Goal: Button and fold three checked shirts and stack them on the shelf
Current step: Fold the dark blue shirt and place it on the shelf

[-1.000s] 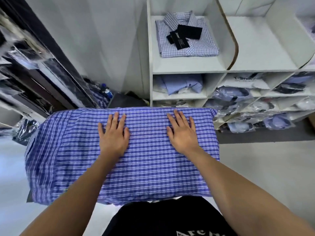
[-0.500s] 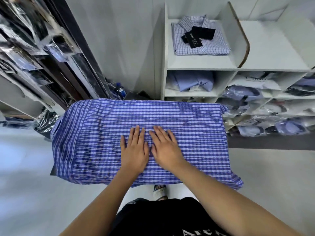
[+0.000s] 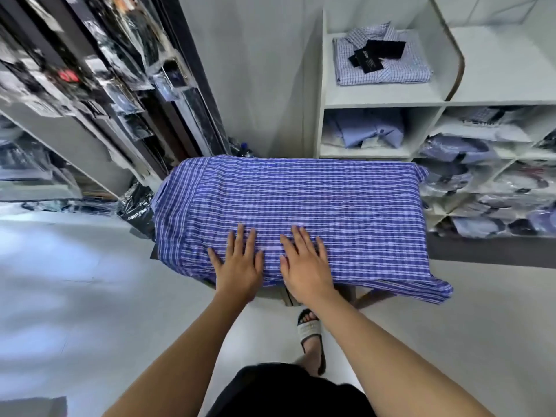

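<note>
**Smoothing the checked shirt before the next fold**

Nearest the person, the left hand (image 3: 237,266) and right hand (image 3: 304,263) lie palm-down on the near edge of the blue checked shirt (image 3: 316,206), fingers (image 3: 240,239) spread flat and gripping nothing. The shirt lies spread across a small worktop that it hides entirely, apparently mid-fold. The next move probably calls for lifting 1 side and folding it inward. Beyond, 1 folded checked shirt (image 3: 388,64) already rests on the white shelf (image 3: 382,96).
</note>
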